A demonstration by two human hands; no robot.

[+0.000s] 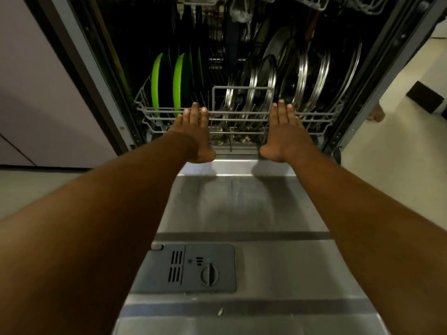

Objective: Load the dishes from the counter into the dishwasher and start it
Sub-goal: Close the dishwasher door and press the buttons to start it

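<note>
left grip (193, 135) and right grip (286, 134) flat against the lower rack (316, 115)

both grips are fully open, fingers straight and together, fingertips touching the rack's front rail, holding nothing. the rack sits inside the dishwasher, with green plates (157, 81) upright on its left and steel lids (264, 85) upright on its right. the open door (242, 204) lies under the arms, its detergent dispenser (186, 267) nearest the camera.

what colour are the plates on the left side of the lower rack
Bright green plates, standing on edge in the head view.
</note>
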